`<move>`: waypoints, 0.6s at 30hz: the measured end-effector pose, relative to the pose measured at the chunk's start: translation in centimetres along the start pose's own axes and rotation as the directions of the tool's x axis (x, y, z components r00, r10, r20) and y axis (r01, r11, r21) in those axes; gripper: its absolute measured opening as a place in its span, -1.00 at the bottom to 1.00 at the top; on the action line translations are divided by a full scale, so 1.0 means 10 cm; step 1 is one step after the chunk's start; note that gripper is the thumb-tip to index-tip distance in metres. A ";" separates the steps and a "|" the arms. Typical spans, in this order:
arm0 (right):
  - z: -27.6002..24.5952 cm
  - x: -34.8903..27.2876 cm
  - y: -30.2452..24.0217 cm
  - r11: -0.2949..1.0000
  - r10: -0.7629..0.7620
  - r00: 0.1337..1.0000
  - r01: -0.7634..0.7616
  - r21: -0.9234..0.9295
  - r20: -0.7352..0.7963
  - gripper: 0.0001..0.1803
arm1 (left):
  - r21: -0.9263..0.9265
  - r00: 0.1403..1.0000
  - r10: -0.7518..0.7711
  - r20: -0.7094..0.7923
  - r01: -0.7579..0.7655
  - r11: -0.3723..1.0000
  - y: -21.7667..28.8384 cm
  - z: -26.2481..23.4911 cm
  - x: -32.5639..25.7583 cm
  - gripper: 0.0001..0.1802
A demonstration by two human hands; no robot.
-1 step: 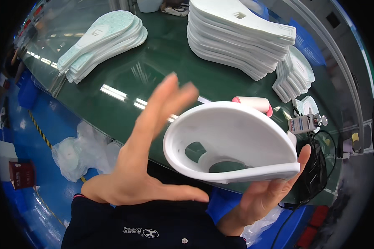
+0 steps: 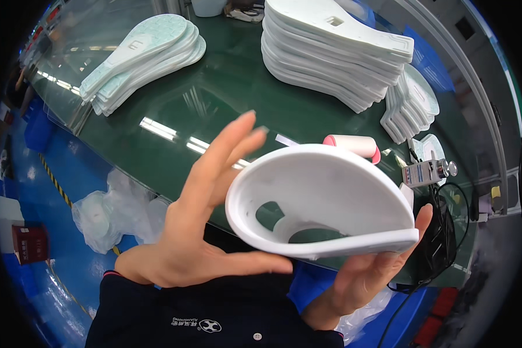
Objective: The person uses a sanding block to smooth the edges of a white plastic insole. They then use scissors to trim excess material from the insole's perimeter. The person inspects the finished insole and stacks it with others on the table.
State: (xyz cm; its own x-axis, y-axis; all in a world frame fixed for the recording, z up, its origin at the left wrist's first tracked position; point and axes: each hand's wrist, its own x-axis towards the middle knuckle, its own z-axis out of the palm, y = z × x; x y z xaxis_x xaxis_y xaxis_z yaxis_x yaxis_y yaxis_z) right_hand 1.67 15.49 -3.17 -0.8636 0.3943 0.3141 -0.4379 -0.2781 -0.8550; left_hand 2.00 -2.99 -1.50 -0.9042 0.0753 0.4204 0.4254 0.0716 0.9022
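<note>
Right hand (image 2: 368, 275): grip holding white curved plastic-looking shell (image 2: 354, 180). Left hand (image 2: 185, 246): grip wide, near shell's left end.

White shell (image 2: 354, 188) | smooth, hollow; teardrop-shaped rim, two openings within | mouth facing up, broad end toward left of green table (image 2: 232, 75), pointed end toward its right | over table's near edge

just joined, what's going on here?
A person's right hand supports a curved white shell at its right end, above a green table. The left hand is open beside the shell's left end; contact is unclear. Beyond are stacked pale panels and a taller white stack.
</note>
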 end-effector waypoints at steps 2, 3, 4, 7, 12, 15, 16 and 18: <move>-0.03 -0.03 0.03 0.995 0.050 0.999 -0.048 0.088 -0.011 -0.13 | 0.149 0.997 0.043 0.060 -0.052 0.987 0.03 -0.06 -0.01 0.04; -0.03 -0.05 0.04 0.989 0.075 0.997 -0.072 0.132 -0.014 -0.13 | 0.306 0.977 0.125 0.173 -0.174 0.936 0.04 -0.11 -0.01 0.00; -0.01 -0.06 0.03 0.981 0.097 0.995 -0.092 0.170 -0.024 -0.28 | 0.250 0.975 0.170 0.140 -0.201 0.947 0.02 -0.10 -0.01 -0.06; -0.25 -0.04 0.14 1.000 0.018 0.997 -0.018 0.005 0.081 -0.45 | 0.234 0.960 0.183 0.211 -0.232 0.944 0.03 -0.14 0.01 -0.13; -0.36 -0.01 0.32 0.971 0.025 0.949 0.052 -0.235 0.313 -0.60 | 0.351 0.924 0.171 0.342 -0.295 0.889 0.15 -0.15 0.11 -0.51; -0.42 0.01 0.37 0.936 0.029 0.873 0.147 -0.319 0.487 -0.48 | 0.410 0.915 0.231 0.330 -0.359 0.838 0.19 -0.14 0.07 -0.68; -0.40 0.00 0.38 0.937 0.035 0.873 0.141 -0.320 0.487 -0.46 | 0.422 0.920 0.228 0.320 -0.353 0.835 0.20 -0.13 0.05 -0.71; -0.38 -0.01 0.39 0.928 0.068 0.879 0.118 -0.354 0.472 -0.39 | 0.446 0.928 0.221 0.301 -0.341 0.827 0.21 -0.10 0.03 -0.78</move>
State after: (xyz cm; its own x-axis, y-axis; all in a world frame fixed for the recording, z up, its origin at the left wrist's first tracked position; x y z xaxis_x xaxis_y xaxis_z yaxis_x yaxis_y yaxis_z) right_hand 1.02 17.67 -8.13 -0.9068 -0.0862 0.4127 -0.4200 0.0981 -0.9022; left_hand 2.62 -3.86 0.63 -0.7336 0.3849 0.5601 0.6776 0.4771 0.5597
